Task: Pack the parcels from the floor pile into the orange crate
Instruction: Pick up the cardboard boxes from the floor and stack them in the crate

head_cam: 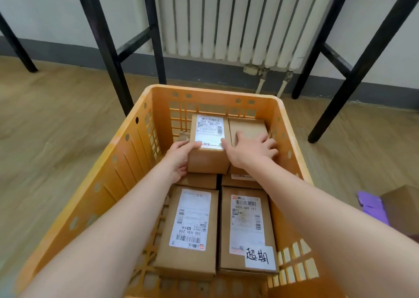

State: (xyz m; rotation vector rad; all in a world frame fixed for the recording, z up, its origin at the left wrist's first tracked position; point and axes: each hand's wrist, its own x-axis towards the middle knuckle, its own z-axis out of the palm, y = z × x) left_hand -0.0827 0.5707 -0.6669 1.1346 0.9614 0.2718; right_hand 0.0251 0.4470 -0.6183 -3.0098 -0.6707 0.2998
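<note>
The orange crate [127, 161] stands on the floor in front of me with several brown cardboard parcels inside. My left hand [181, 157] grips the left near corner of a labelled parcel [209, 136] at the far end, resting on top of lower parcels. My right hand [251, 150] lies flat with spread fingers on a plain parcel [248, 125] beside it, thumb touching the labelled one. Two labelled parcels fill the near half, the left one [192, 227] and the right one [247, 227] with a handwritten sticker.
A white radiator [226, 19] hangs on the wall behind the crate. Black table legs [108, 48] stand left and another black frame [353, 66] right. A purple item [371, 204] and a brown box [403, 209] lie on the wooden floor at the right.
</note>
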